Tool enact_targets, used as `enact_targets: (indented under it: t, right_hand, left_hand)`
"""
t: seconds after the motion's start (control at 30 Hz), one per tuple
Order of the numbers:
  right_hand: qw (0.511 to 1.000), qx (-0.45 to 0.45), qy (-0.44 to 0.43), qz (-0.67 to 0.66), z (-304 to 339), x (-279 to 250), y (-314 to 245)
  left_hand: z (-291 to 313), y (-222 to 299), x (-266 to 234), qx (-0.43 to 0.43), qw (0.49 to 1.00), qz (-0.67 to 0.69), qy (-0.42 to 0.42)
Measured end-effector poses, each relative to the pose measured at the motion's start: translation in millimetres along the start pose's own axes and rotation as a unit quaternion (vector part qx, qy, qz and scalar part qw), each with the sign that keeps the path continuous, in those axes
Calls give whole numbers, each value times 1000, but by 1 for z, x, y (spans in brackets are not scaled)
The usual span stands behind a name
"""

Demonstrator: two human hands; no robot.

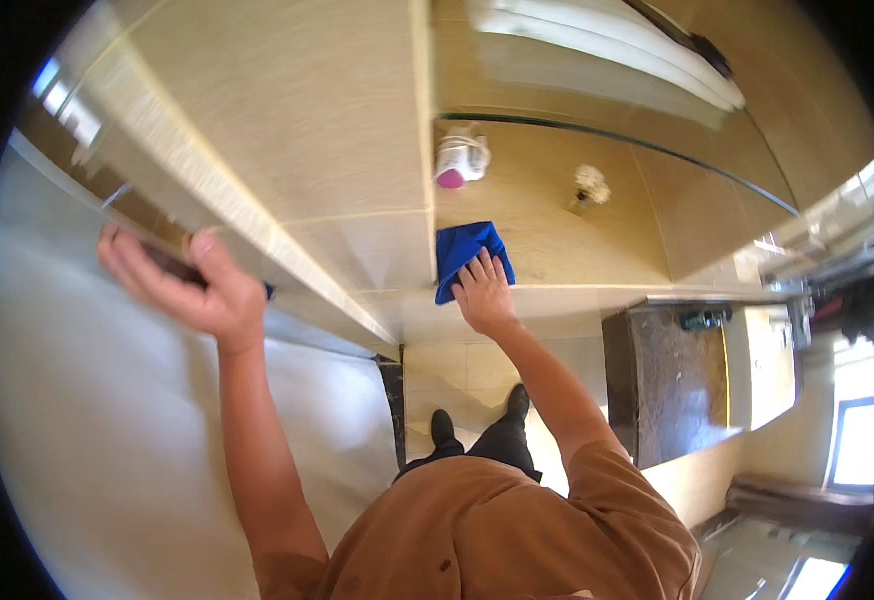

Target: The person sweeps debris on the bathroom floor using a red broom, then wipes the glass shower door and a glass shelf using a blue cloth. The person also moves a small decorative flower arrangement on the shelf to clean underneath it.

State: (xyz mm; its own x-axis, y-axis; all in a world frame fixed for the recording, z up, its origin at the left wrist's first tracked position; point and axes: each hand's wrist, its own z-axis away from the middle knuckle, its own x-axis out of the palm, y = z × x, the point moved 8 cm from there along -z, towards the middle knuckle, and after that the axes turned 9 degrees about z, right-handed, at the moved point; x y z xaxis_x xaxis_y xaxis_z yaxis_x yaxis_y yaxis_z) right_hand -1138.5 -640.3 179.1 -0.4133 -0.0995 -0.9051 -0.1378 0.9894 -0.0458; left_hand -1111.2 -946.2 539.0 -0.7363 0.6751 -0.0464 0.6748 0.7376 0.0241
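My right hand (pixel 486 294) presses a folded blue cloth (pixel 467 248) at the left end of a tiled ledge (pixel 547 240), next to the wall corner. Its fingers lie over the cloth's near right part. Out to the left, my left hand (pixel 192 292) is raised in front of a pale frosted panel (pixel 87 400), fingers curled and thumb apart from them. Something dark shows between thumb and fingers, and a dark bit sticks out behind the wrist. What it is I cannot make out.
On the ledge stand a white object with a pink end (pixel 450 178) and small white flowers (pixel 590 186). Above are a glass shelf edge (pixel 647 150) and white towels (pixel 607 45). At right, a dark counter (pixel 672 385) adjoins a white basin (pixel 765 365); a green bottle (pixel 702 320) lies there.
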Motion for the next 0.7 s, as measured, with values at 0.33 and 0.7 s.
enact_targets:
  t: [0.33,0.7]
  right_hand:
    - [918,341,-55,195,104,-44,297]
    - [982,163,-66,65,57,-29,145]
  left_hand:
    - [6,4,5,-6,999,51,2]
    - [9,11,8,-52,998,-18,5]
